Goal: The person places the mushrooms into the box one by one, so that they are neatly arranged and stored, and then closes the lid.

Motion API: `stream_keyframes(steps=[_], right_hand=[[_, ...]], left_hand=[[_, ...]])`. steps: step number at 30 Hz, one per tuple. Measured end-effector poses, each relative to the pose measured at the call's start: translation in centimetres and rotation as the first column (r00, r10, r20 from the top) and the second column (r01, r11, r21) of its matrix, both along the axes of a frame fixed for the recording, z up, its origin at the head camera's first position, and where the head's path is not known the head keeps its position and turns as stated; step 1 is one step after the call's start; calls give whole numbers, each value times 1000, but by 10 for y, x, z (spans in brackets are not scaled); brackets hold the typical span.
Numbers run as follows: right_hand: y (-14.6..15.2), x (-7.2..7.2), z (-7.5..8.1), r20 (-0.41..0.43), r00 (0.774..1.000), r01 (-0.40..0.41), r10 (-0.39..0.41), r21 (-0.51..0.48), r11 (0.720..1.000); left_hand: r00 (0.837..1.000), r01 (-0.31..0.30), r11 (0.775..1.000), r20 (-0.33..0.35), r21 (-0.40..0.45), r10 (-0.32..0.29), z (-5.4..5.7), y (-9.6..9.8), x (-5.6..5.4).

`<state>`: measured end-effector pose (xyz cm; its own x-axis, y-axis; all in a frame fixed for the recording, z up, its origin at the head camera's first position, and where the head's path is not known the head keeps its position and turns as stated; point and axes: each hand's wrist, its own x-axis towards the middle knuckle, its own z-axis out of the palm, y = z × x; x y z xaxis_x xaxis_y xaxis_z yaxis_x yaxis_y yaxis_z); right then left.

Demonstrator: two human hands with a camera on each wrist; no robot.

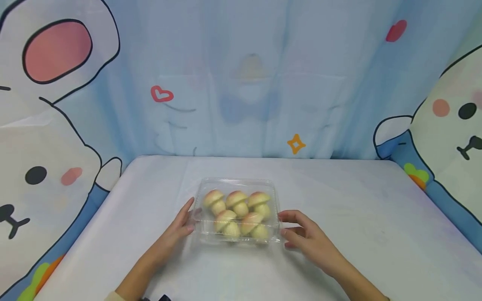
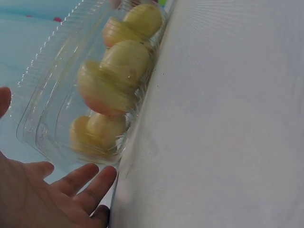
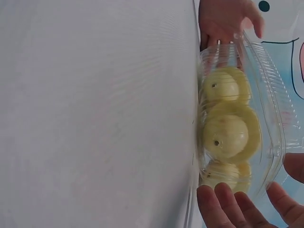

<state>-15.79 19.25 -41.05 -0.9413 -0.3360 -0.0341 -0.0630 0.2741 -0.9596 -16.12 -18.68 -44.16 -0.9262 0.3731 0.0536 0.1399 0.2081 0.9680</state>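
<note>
A clear plastic clamshell box [image 1: 236,184] with a ribbed edge sits on the white table, its lid down. Inside are several mushroom-shaped pale yellow pieces [image 1: 259,200] with pinkish caps, seen through the plastic. My left hand [image 1: 175,230] is at the box's left side, fingers fairly straight and fingertips right at the wall. On the other side, my right hand [image 1: 306,240] has loosely bent fingers close to the right wall. The left wrist view shows the left fingers [image 2: 97,190] spread beside one end of the box; in the right wrist view, the right fingers [image 3: 228,202] overlap the near end.
White cloth covers the table [image 1: 376,217]. Behind it hangs a light blue curtain [image 1: 244,104] printed with hearts and cartoon animals. A small dark object [image 1: 164,297] shows at the bottom edge of the head view, by the left forearm.
</note>
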Motion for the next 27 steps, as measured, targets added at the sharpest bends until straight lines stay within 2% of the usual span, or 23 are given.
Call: stream_keyframes(steps=[3,6,12,16,22,24,27], right_hand=[[-1,0,-1,-1,1000,-7,7,10,1000],[-1,0,-1,7,1000,-6,6,19,1000],[1,0,-2,28,1000,4,-5,39,999],[1,0,-1,25,1000,-6,5,50,999],[0,2,0,54,998,-29,28,17,999],[0,2,0,69,997,-37,38,-8,999],[0,3,0,79,996,-45,47,-29,999]], left_hand=[[999,-41,999,32,10,41,2,2,-1],[996,-87,996,25,-7,87,2,4,-2],[988,-150,986,-50,-69,146,0,9,0],[985,-153,984,-95,-92,145,1,8,2],[975,-203,968,-118,-150,186,6,7,4],[979,-196,968,-96,-156,182,7,7,4],[991,-126,985,-53,-115,121,9,5,3]])
